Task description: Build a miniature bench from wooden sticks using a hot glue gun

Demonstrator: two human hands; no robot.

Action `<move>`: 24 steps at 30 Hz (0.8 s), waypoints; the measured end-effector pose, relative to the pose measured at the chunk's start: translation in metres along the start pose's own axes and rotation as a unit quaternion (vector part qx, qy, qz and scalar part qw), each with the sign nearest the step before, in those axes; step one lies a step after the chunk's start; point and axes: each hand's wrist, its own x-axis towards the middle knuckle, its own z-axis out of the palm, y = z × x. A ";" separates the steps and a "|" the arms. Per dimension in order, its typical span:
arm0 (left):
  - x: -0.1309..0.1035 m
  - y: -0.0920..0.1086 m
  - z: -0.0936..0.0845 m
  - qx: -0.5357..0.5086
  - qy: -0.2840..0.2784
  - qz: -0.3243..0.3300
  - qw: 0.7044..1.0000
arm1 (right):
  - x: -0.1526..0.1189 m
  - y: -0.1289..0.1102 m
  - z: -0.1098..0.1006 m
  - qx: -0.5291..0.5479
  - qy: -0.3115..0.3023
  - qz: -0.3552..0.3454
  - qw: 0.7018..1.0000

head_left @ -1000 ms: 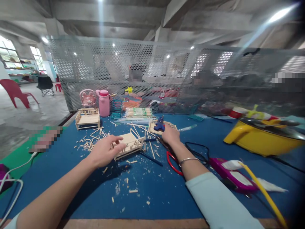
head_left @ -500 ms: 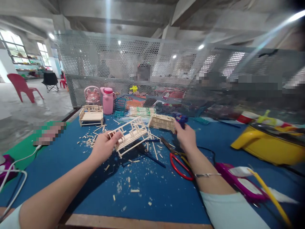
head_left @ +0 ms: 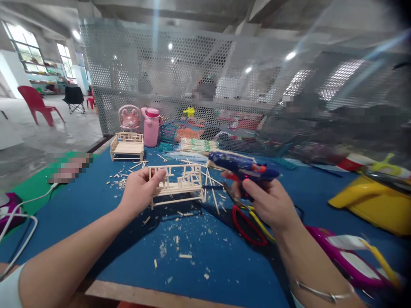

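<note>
A small bench frame made of pale wooden sticks is held at its left end by my left hand, thumb pressed over the near side. My right hand wraps round the grip of a dark blue hot glue gun with an orange-red trigger. The gun's tip points left, close to the frame's upper right corner but apart from it. Loose sticks lie behind and beside the frame. Scissors with red and yellow handles rest under my right wrist, partly hidden.
A finished-looking stick bench stands at the back left beside a pink bottle and a pink fan-like object. Wrapped stick bundles lie by the perforated screen. To the right are a yellow container and a purple device. Scraps litter the blue table.
My right hand has brought the glue gun nearer and left toward the frame, its nozzle now pointing left. My left hand has turned the frame more level. The view has shifted slightly.
</note>
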 end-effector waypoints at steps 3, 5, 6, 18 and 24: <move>-0.001 -0.001 0.001 0.005 -0.001 0.003 1.000 | -0.005 -0.009 0.006 -0.044 -0.083 -0.027 0.995; -0.002 -0.001 0.002 0.007 0.001 0.007 1.000 | -0.005 -0.012 0.009 -0.094 -0.106 -0.043 0.989; -0.002 -0.001 0.002 0.009 0.002 0.011 1.000 | -0.004 -0.013 0.010 -0.114 -0.112 -0.051 0.986; -0.005 -0.004 0.004 0.045 -0.004 0.034 0.998 | -0.007 -0.010 0.010 -0.167 -0.145 -0.053 0.974; -0.006 -0.006 0.005 0.045 -0.008 0.048 0.998 | -0.006 -0.013 0.012 -0.178 -0.154 -0.074 0.969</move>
